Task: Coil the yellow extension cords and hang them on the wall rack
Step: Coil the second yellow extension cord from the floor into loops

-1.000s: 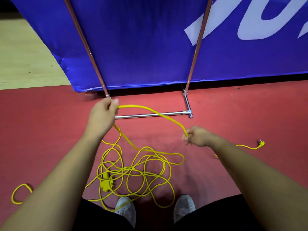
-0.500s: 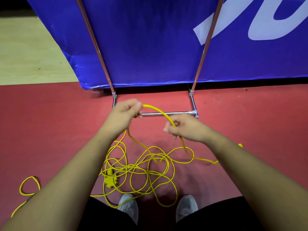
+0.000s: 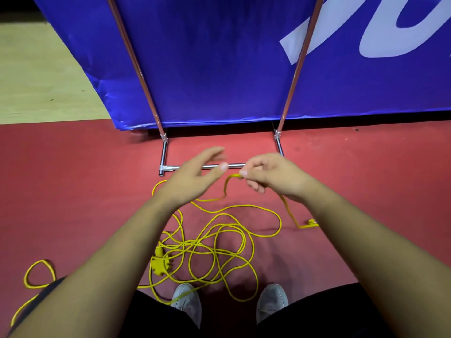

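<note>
While right hand (image 3: pixel 271 174) pinches yellow cord (image 3: pixel 246 205) at fingertips, left hand (image 3: pixel 195 178) spread loose just beside, cord's tangle lying below

Glossy metal frame (image 3: pixel 212 166), matt floor (image 3: pixel 73 191)

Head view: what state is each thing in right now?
yellow cord, loose tangle on the floor, uncoiled.
left hand, open, holding nothing.
right hand, pinches a raised loop of the cord.
socket block, lying in the tangle.
plug, lying loose, unplugged.
</note>
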`<move>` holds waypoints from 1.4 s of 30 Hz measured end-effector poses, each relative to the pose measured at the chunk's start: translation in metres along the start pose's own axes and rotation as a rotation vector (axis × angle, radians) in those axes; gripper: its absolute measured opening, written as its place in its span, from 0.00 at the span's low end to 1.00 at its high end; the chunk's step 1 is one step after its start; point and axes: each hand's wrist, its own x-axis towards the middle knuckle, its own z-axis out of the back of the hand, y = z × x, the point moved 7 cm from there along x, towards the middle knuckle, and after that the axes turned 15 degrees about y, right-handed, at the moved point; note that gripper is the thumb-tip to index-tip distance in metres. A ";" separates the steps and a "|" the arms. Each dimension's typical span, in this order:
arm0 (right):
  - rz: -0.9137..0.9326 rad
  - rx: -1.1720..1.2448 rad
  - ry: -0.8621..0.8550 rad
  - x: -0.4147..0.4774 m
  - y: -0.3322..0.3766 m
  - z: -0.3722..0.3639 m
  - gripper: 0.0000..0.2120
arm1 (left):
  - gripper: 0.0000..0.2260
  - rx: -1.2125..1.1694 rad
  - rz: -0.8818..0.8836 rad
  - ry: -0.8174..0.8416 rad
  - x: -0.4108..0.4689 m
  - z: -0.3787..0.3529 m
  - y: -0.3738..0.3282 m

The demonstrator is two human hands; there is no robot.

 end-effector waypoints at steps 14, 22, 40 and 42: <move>-0.493 -0.357 0.158 -0.017 -0.103 0.031 0.11 | 0.10 -0.644 -0.218 -0.346 -0.010 0.046 -0.003; -0.182 0.041 -0.179 -0.015 -0.052 0.045 0.07 | 0.24 -0.004 0.283 -0.528 -0.021 0.068 0.035; 0.035 -0.185 -0.036 -0.005 0.014 -0.001 0.02 | 0.09 -0.219 -0.072 0.290 0.002 -0.019 -0.011; -0.023 -0.355 -0.118 0.000 0.007 0.006 0.02 | 0.08 -0.335 -0.069 0.271 0.003 -0.019 -0.013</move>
